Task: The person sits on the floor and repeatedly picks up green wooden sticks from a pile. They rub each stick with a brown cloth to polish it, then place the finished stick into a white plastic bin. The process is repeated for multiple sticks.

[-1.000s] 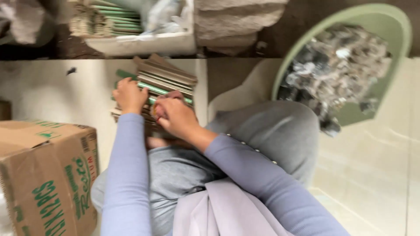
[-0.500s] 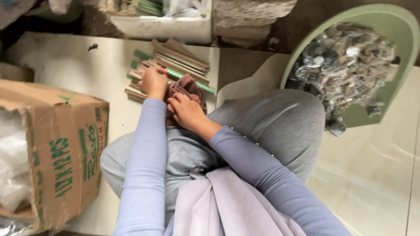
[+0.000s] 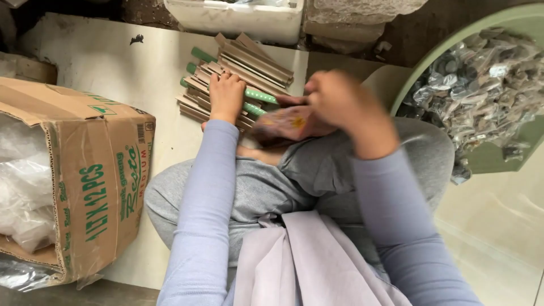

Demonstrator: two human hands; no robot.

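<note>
A stack of brown flat strips and green sticks [image 3: 249, 62] lies on the pale floor in front of my crossed legs. My left hand [image 3: 225, 96] rests on the near side of the stack with its fingers curled over the strips. To the right of the stack, my right hand [image 3: 340, 105] is lifted above my knee. It is blurred, so its grip does not show. Below and between the hands, a reddish-brown patterned piece [image 3: 283, 124] lies against my grey trousers.
An open cardboard box [image 3: 96, 187] with clear plastic bags [image 3: 22, 181] stands at the left. A white foam box [image 3: 238, 17] and a stone block [image 3: 362, 8] sit at the far edge. A green basin [image 3: 493, 161] of silvery wrapped pieces [image 3: 481, 85] is at the right.
My right hand has left the stack and swung to the right, over my knee. My left hand has stayed on the strips. The view has shifted, showing more of the box.
</note>
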